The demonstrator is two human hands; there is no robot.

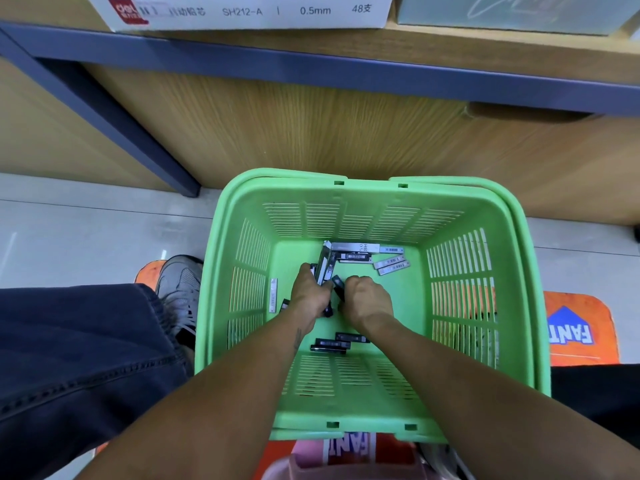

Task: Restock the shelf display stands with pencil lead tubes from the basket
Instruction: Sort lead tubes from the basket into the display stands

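Note:
A green plastic basket (242, 209) stands on the floor in front of me with several pencil lead tubes scattered on its bottom, such as the silver ones (391, 265) at the back and black ones (330, 344) near the front. Both my hands reach down into it. My left hand (310, 294) grips a bundle of tubes (325, 263) that stick out past its fingers. Just to its right, my right hand (367, 299) is curled round a dark tube (337, 284).
A wooden shelf unit with a blue edge (311, 67) rises right behind the basket; a white lead box (242, 10) marked 0.5mm sits on it. My leg in dark trousers and a grey shoe (180, 292) are left of the basket. An orange mat (581, 327) lies underneath.

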